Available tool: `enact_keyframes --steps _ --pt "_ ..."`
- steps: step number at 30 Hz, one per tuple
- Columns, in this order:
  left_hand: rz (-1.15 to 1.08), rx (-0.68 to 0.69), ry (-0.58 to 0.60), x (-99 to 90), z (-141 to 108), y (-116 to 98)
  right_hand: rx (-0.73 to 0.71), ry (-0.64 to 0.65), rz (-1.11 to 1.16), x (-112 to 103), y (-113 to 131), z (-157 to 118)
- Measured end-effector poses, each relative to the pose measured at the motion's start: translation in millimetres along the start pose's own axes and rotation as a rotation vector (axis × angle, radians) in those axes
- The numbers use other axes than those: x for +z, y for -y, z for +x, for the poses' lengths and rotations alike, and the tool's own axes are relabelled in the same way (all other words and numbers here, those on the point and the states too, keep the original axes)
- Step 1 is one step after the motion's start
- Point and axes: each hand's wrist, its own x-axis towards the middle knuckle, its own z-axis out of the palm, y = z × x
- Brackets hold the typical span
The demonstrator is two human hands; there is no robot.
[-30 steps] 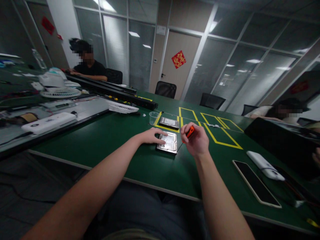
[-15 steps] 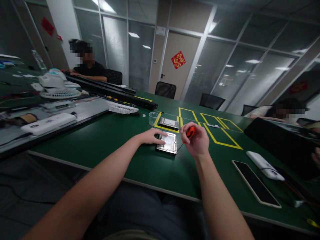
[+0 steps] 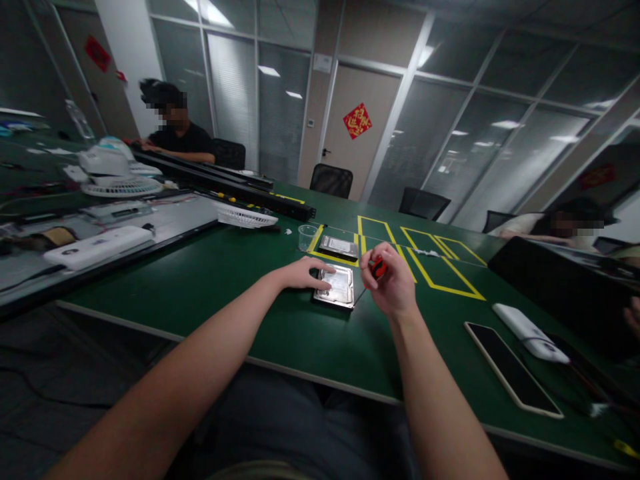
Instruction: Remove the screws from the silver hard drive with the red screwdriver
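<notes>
A silver hard drive [image 3: 341,287] lies flat on the green table. My left hand [image 3: 303,273] holds it down at its left side, with thumb and fingers across the top face. In my right hand [image 3: 394,281] is a screwdriver [image 3: 379,267] with a red and black handle, gripped by curled fingers. Its thin shaft slants down left to the drive's near right corner; whether the tip sits in a screw is too small to tell. Just behind lies a second hard drive [image 3: 339,247] inside a yellow tape outline, with a clear plastic cup [image 3: 307,238] to its left.
On the right lie a phone [image 3: 513,368] and a white power bank [image 3: 530,332] with cables, near a large black box [image 3: 565,287]. A big flat panel [image 3: 190,217] carrying parts and a white fan [image 3: 117,167] occupy the left. Two other people sit at the table.
My right hand has turned slightly on the screwdriver handle and shifted a little to the left. The left hand and the hard drive stay put.
</notes>
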Motion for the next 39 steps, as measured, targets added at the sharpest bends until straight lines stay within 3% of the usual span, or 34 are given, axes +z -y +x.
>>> enact_keyframes --steps 6,13,28,39 --pt "-0.008 -0.008 0.001 -0.2 -0.3 -0.5 0.036 0.02 0.023 -2.0 2.4 0.4" --pt "-0.001 -0.046 0.015 -1.5 -0.7 -2.4 -0.033 -0.011 -0.039 2.3 -0.2 -2.6" --pt "-0.005 0.039 -0.014 2.4 2.6 4.6 -0.012 -0.011 -0.039 0.0 0.0 -2.3" --pt "-0.006 0.0 0.007 -1.4 -0.3 -1.7 0.015 0.017 0.012 0.4 2.9 -0.1"
